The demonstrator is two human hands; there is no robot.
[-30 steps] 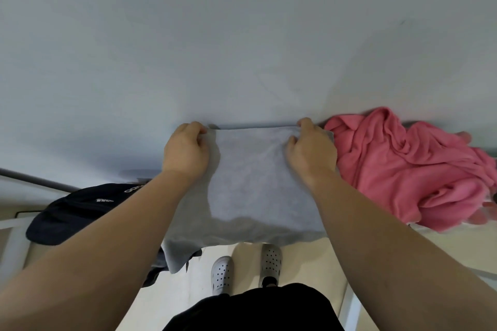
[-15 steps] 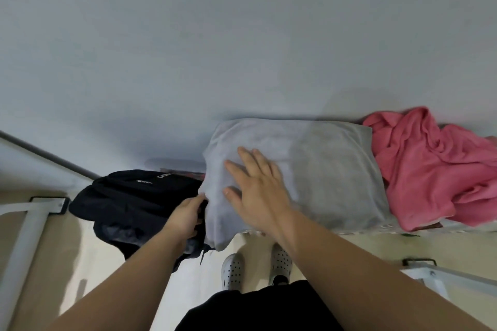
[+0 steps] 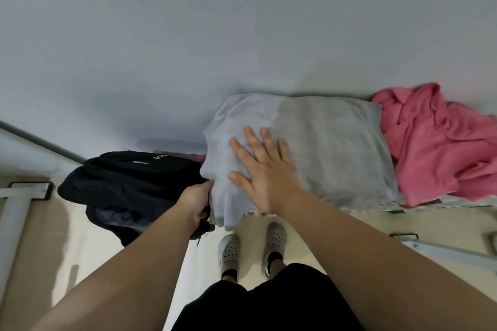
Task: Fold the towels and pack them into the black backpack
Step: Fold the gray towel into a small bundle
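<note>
A grey towel (image 3: 330,142) lies folded at the near edge of the table, its left end hanging over the edge. My right hand (image 3: 262,169) presses flat on its left part, fingers spread. My left hand (image 3: 195,197) grips the towel's hanging left edge from the side, its fingers hidden behind the cloth. The black backpack (image 3: 126,183) sits on the floor just left of that hand. A crumpled pink towel (image 3: 441,148) lies on the table to the right of the grey one.
The pale table top (image 3: 188,48) stretches away beyond the towels. White metal frame legs (image 3: 16,212) stand on the floor at left and at right (image 3: 443,250). My feet in white clogs (image 3: 228,252) stand below the table edge.
The grey towel now lies folded sideways on the table. My right hand went from gripping its far edge to pressing flat on top. My left hand dropped to its hanging left edge.
</note>
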